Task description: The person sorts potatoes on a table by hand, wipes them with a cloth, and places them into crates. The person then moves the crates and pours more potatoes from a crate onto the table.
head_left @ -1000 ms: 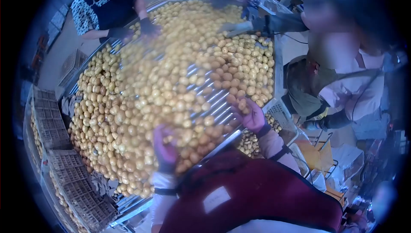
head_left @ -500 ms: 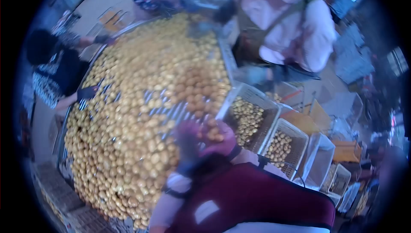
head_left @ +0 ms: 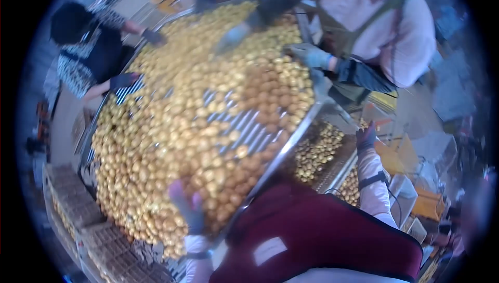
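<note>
Head camera, looking forward and down; clock positions run from the centre of the view. A slatted metal table fills the middle, heaped with small, round, yellow-brown, potato-like produce; some bare slats show at the centre. At 7 o'clock, the wearer's left hand is at the near part of the heap, thumb and fingers spread apart; blur hides whether it touches any pieces. At 3 o'clock, the right hand is well apart from the left, above the crates beside the table. Its fingers are too blurred to tell whether they are closed or hold anything. Between 3 and 4 o'clock, just beside the table's edge, a crate holds more produce.

A co-worker in a spotted top stands at 10 o'clock, gloved hands at the heap. Another, in a pale pink shirt, leans in from 1 to 2 o'clock. A maroon apron covers the wearer at 5 o'clock.

The step in hand seems to be handling produce between table and crate. The next move probably calls for keeping the right hand clear of the crate's rim and closing the left fingers gently around chosen pieces.
</note>
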Motion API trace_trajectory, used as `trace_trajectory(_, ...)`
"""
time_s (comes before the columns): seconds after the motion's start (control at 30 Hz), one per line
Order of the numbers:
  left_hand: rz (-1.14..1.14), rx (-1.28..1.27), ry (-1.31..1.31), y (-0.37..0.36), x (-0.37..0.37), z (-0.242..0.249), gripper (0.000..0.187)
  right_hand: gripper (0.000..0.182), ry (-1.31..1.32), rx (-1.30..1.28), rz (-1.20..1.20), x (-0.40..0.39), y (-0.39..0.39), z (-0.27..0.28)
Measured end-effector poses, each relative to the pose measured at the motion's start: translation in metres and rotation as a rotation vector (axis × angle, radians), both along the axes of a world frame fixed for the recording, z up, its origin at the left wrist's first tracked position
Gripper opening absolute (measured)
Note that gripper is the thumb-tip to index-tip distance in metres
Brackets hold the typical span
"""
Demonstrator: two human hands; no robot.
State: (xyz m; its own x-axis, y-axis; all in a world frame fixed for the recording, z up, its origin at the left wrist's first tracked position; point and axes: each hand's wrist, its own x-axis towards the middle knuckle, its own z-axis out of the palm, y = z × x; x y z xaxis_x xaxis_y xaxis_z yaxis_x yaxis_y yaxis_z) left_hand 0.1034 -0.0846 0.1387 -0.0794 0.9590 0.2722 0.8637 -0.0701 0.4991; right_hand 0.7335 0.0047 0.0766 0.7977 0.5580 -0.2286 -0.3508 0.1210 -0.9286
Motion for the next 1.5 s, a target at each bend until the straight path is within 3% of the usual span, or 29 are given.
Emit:
trace_trajectory(0.07, -0.057, -0.045, 0.190, -0.009, 0.008, 0.006, 0.070, 0.040, -0.292, -0.038, 0.212, -0.084, 0.023, -0.002)
trace_trajectory(0.1, -0.075, -0.067, 0.180, -0.014, 0.016, -0.001, 0.071, 0.048, -1.225, -0.310, 0.383, -0.115, 0.022, -0.032)
trace_trajectory(0.13, -0.096, -0.091, 0.168, -0.018, 0.023, -0.009, 0.072, 0.044, -1.299, -0.144, 0.502, -0.185, 0.026, -0.008)
trace_trajectory(0.2, -0.119, -0.174, 0.194, -0.020, 0.033, 0.002, 0.073, 0.046, -0.866, 0.083, 1.012, -0.279, 0.008, 0.015)
trace_trajectory(0.27, -0.039, -0.277, 0.146, -0.021, 0.030, 0.004, 0.073, 0.050, -1.639, 0.375, 1.382, -0.314, 0.023, 0.044)
trace_trajectory(0.33, -0.028, -0.284, 0.132, -0.021, 0.025, 0.000, 0.074, 0.052, -1.696, 0.200, 1.427, -0.317, 0.037, 0.029)
trace_trajectory(0.4, -0.028, -0.291, 0.130, -0.019, 0.027, 0.000, 0.076, 0.047, -1.086, -0.200, 1.452, -0.304, 0.066, -0.018)
trace_trajectory(0.43, -0.022, -0.346, 0.136, -0.018, 0.027, 0.001, 0.079, 0.053, -1.275, -0.212, 1.326, -0.280, 0.087, -0.026)
trace_trajectory(0.47, -0.025, -0.361, 0.190, -0.017, 0.025, -0.002, 0.080, 0.059, -1.763, -0.249, 1.140, -0.276, 0.105, 0.000)
trace_trajectory(0.5, -0.029, -0.372, 0.243, -0.014, 0.025, -0.006, 0.080, 0.063, -1.853, -0.224, 0.899, -0.280, 0.119, 0.000)
trace_trajectory(0.57, -0.022, -0.385, 0.288, -0.009, 0.027, -0.009, 0.081, 0.065, -1.600, -0.114, 1.067, -0.289, 0.130, -0.003)
trace_trajectory(0.67, 0.004, -0.392, 0.278, -0.002, 0.032, -0.005, 0.079, 0.061, -1.467, 0.295, 1.520, -0.326, 0.121, 0.011)
trace_trajectory(0.73, 0.027, -0.401, 0.295, -0.003, 0.030, -0.010, 0.074, 0.040, -1.610, 0.476, 1.604, -0.354, 0.104, 0.034)
trace_trajectory(0.83, 0.052, -0.386, 0.296, -0.002, 0.032, -0.018, 0.074, 0.036, -1.459, 0.272, 1.692, -0.369, 0.111, 0.001)
trace_trajectory(0.93, 0.061, -0.437, 0.282, 0.019, 0.045, -0.011, 0.073, 0.035, -1.280, 0.226, 1.600, -0.363, 0.136, 0.006)
trace_trajectory(1.07, -0.124, -0.508, 0.124, 0.075, 0.065, 0.020, 0.073, 0.037, -1.218, 0.183, 1.186, -0.351, 0.159, -0.004)
trace_trajectory(1.13, -0.149, -0.416, 0.116, 0.091, 0.094, -0.010, 0.075, 0.040, -1.156, 0.180, 0.999, -0.344, 0.156, -0.001)
trace_trajectory(1.2, -0.228, -0.091, -0.029, 0.105, 0.124, -0.057, 0.071, 0.046, -1.098, 0.169, 0.948, -0.331, 0.155, 0.007)
trace_trajectory(1.23, -0.357, -0.125, -0.118, 0.116, 0.136, -0.064, 0.067, 0.051, -1.071, 0.156, 0.989, -0.321, 0.152, 0.018)
trace_trajectory(1.27, -0.487, -0.165, -0.211, 0.129, 0.147, -0.067, 0.063, 0.048, -0.423, 0.121, 1.060, -0.323, 0.144, 0.039)
trace_trajectory(1.3, -0.619, -0.204, -0.303, 0.139, 0.152, -0.068, 0.059, 0.046, 0.222, 0.106, 0.891, -0.325, 0.137, 0.061)
trace_trajectory(1.4, -0.461, -0.370, -1.196, 0.142, 0.137, 0.004, 0.046, 0.034, -0.081, -0.042, 1.039, -0.284, 0.119, 0.043)
trace_trajectory(1.43, -0.254, -0.203, -0.959, 0.148, 0.129, 0.003, 0.037, 0.033, -0.403, 0.038, 1.105, -0.289, 0.108, 0.043)
trace_trajectory(1.5, -0.129, 0.034, -0.603, 0.146, 0.083, 0.004, 0.031, 0.027, -0.910, 0.194, 1.142, -0.308, 0.082, 0.038)
